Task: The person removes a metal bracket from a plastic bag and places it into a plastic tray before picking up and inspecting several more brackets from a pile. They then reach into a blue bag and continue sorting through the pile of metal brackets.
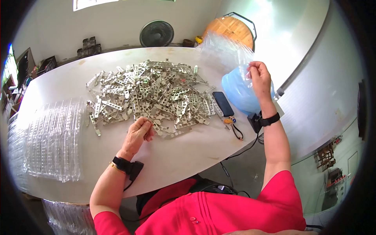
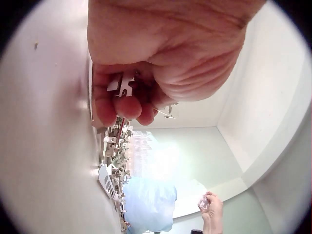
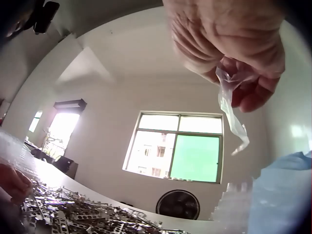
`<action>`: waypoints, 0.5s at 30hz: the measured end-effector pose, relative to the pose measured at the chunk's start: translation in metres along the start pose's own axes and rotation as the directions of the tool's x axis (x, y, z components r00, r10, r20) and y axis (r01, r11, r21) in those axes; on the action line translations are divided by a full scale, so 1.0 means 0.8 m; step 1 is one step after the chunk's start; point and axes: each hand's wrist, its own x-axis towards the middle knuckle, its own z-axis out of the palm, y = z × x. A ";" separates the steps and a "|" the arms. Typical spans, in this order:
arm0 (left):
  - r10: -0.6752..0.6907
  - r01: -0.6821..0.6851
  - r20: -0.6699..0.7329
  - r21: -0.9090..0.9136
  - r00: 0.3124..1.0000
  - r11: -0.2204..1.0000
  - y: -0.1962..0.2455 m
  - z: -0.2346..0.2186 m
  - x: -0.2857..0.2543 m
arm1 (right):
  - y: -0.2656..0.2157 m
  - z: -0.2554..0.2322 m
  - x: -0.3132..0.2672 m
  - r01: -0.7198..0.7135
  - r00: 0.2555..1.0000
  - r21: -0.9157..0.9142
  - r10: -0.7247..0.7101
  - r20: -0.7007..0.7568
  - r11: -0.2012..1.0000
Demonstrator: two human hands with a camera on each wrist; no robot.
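Note:
My left hand (image 1: 138, 132) is at the near edge of a heap of flat metal pieces with punched holes (image 1: 152, 92). In the left wrist view its curled fingers hold a small notched metal piece (image 2: 126, 85). My right hand (image 1: 261, 80) is raised beside a light blue plastic bag (image 1: 238, 88) at the table's right side. Between its thumb and fingers it pinches a thin, crumpled piece of clear plastic (image 3: 228, 105), whose end hangs down in the right wrist view.
Stacked clear plastic trays (image 1: 55, 137) lie on the table's left. More clear plastic (image 1: 227, 47) stands at the back right. A phone (image 1: 223, 103) and keys with a strap (image 1: 234, 127) lie right of the heap. A black fan (image 1: 156, 33) is beyond the table.

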 end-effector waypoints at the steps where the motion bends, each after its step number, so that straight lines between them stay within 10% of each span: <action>1: -0.016 0.017 0.014 -0.043 1.000 0.999 0.001 0.001 0.000 | -0.003 0.012 -0.007 0.016 0.996 0.155 -0.028 0.080 0.988; 6: -0.011 0.020 0.095 -0.091 0.995 0.996 0.006 0.001 -0.002 | -0.050 0.097 -0.074 -0.288 0.916 0.456 0.105 0.387 0.842; 15: 0.024 0.000 0.109 -0.214 0.994 0.977 0.015 -0.006 -0.005 | -0.074 0.216 -0.170 -0.543 0.636 0.397 0.053 0.770 0.740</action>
